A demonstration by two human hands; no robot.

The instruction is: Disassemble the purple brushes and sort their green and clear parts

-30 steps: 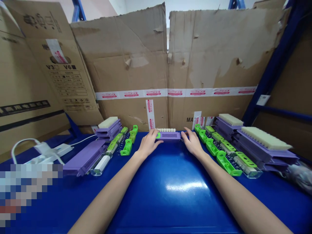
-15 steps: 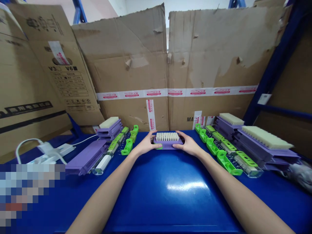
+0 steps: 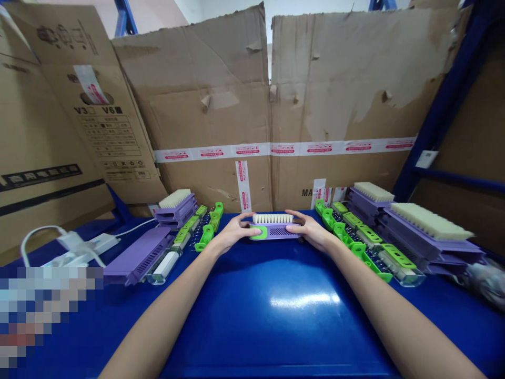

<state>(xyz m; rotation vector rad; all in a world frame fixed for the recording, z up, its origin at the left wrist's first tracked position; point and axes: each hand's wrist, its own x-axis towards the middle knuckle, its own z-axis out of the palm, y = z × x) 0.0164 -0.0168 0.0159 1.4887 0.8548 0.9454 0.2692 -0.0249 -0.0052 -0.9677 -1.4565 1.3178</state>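
At the far middle of the table, both hands hold a purple brush-like block with a green end and a cream, ridged top facing up. My left hand is closed on its left end, the thumb pressing on the green part. My right hand grips the right end, thumb on the front beside the slotted vents and fingers behind. The block is level; its underside is hidden, so I cannot tell whether it touches the table.
Purple housings and green bracket strips lie at left, near a white power strip. On the right are more green brackets, clear cases and purple housings topped with cream pads. Cardboard stands behind the blue table.
The block has turned in my hands, showing more of its vented front and green end and less of its cream top. My right hand has shifted slightly right.
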